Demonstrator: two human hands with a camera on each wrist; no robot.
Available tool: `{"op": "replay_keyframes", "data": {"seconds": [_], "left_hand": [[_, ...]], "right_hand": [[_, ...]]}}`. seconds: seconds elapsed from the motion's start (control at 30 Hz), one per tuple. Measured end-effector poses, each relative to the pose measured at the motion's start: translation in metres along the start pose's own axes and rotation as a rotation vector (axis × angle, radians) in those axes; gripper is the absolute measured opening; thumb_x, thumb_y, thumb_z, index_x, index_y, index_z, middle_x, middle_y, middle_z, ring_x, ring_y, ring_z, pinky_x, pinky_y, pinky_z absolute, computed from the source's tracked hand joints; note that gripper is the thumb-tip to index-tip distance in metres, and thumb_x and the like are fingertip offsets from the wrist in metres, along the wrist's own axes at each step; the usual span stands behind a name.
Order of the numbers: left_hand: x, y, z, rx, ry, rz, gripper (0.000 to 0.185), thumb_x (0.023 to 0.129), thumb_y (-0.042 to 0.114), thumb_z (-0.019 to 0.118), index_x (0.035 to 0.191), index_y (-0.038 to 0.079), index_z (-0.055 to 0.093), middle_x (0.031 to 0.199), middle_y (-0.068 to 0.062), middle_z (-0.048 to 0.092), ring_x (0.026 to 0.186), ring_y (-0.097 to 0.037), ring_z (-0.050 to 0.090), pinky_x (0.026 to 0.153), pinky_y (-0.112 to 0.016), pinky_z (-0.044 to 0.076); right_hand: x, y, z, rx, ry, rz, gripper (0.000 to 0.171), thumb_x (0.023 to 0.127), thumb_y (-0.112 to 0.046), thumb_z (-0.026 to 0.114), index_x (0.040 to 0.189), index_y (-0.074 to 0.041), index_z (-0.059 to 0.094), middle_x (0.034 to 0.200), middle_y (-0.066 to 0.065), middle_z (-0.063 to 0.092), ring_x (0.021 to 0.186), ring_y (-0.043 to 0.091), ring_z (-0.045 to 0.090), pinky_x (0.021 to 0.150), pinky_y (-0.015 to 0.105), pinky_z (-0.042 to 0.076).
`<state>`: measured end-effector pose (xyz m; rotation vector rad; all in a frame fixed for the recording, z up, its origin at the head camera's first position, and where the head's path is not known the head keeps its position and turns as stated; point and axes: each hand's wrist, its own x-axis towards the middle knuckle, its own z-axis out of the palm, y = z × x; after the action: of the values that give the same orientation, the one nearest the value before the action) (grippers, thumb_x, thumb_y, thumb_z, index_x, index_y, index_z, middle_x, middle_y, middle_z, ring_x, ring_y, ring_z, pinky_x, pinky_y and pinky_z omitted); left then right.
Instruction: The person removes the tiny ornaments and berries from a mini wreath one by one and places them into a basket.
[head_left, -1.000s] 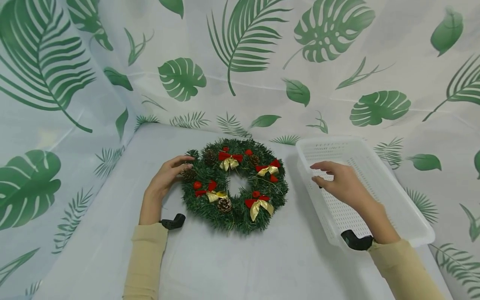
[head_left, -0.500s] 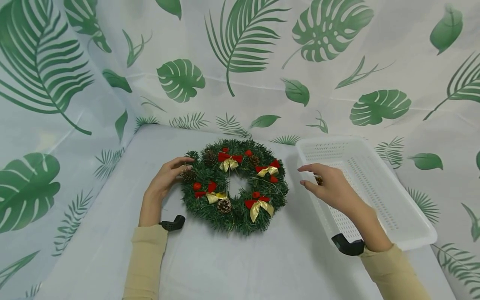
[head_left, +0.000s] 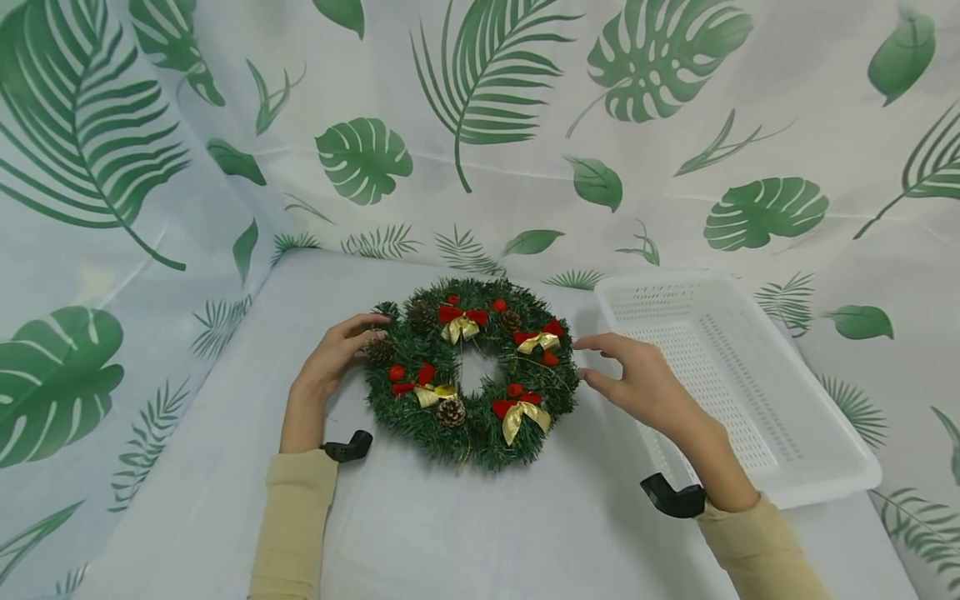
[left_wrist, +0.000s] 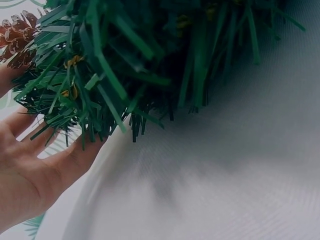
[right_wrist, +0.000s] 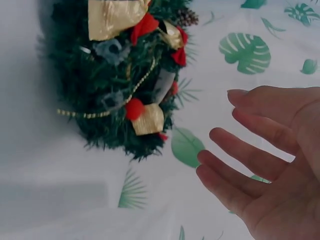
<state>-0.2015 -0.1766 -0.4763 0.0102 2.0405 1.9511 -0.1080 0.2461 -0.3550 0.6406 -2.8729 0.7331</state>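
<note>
A green Christmas wreath (head_left: pixel 427 433) trimmed with red-and-gold bows, red balls and pinecones lies on the white-covered table. At its left edge my left hand (head_left: pixel 326 358) holds the wreath beside a pinecone (head_left: pixel 378 350). The left wrist view has the fingers of that left hand (left_wrist: pixel 30 175) tucked under the green bristles, their tips hidden. Close to the wreath's right edge is my right hand (head_left: pixel 641 387), thumb and forefinger spread. Nothing is in the right hand (right_wrist: pixel 275 160) in the right wrist view, where a gold bead string (right_wrist: pixel 95 115) crosses the wreath.
A white perforated plastic basket (head_left: pixel 832 417) stands to the right of the wreath, partly behind the right forearm. White cloth (head_left: pixel 495 150) printed with green leaves hangs behind and to the left of the table.
My right hand has come left from over the basket to the wreath's right edge, its thumb and forefinger wider apart than at first. The left hand and the wreath stay put.
</note>
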Motion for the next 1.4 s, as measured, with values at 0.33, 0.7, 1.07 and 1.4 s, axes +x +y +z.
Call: {"op": "replay_keyframes", "data": {"seconds": [0.33,0.7,1.07,1.4], "left_hand": [[-0.001,0.001,0.0,0.003,0.001,-0.006,0.044,0.104,0.028,0.063,0.144,0.01,0.058,0.165,-0.006,0.035,0.132,-0.033,0.046,0.11,-0.058,0.039],[0.0,0.002,0.0,0.005,0.008,-0.006,0.042,0.104,0.029,0.063,0.143,0.011,0.059,0.164,-0.006,0.036,0.135,-0.036,0.044,0.113,-0.061,0.036],[0.0,0.001,0.0,0.007,0.004,-0.008,0.043,0.104,0.03,0.063,0.143,0.011,0.059,0.164,-0.006,0.036,0.135,-0.036,0.045,0.114,-0.062,0.035],[-0.001,0.001,0.0,0.02,-0.003,-0.002,0.044,0.104,0.03,0.063,0.144,0.01,0.058,0.164,-0.007,0.036,0.134,-0.036,0.045,0.114,-0.061,0.035]], "right_hand": [[0.002,-0.004,0.021,0.074,0.004,-0.052,0.035,0.09,-0.005,0.078,0.124,-0.004,0.071,0.123,0.013,0.072,0.107,0.034,0.07,0.08,0.047,0.056],[0.004,-0.013,0.042,0.117,0.029,-0.1,0.036,0.088,-0.005,0.081,0.122,-0.002,0.071,0.121,0.014,0.073,0.109,0.034,0.069,0.084,0.051,0.057],[0.005,-0.023,0.062,0.154,0.057,-0.143,0.037,0.086,-0.005,0.082,0.122,-0.004,0.072,0.117,0.012,0.075,0.103,0.033,0.072,0.083,0.05,0.058],[0.007,-0.033,0.074,0.238,0.022,-0.131,0.038,0.089,-0.007,0.081,0.125,-0.009,0.071,0.122,0.01,0.073,0.098,0.029,0.072,0.08,0.048,0.058]]}}
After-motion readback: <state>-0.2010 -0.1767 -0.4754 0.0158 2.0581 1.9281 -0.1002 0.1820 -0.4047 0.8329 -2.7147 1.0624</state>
